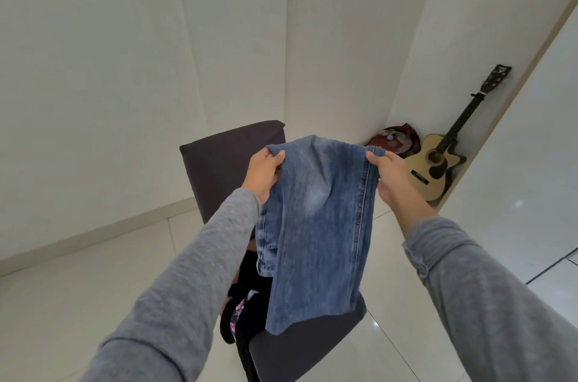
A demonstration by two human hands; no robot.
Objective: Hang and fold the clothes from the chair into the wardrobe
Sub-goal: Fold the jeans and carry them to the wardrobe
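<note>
A pair of blue jeans [316, 219] hangs folded over in mid-air above a dark chair [219, 163]. My left hand [264, 173] grips the jeans' upper left edge, and my right hand [389, 178] pinches the upper right edge along the seam. Both arms wear grey sleeves. On the chair seat under the jeans lies a black garment [247, 306] with a pink print, partly hidden by the denim.
An acoustic guitar [438, 163] leans in the right corner beside a red bag [394, 139]. White walls stand behind the chair, and a glossy white panel [531, 131] runs along the right. The floor is pale glossy tile [78, 303].
</note>
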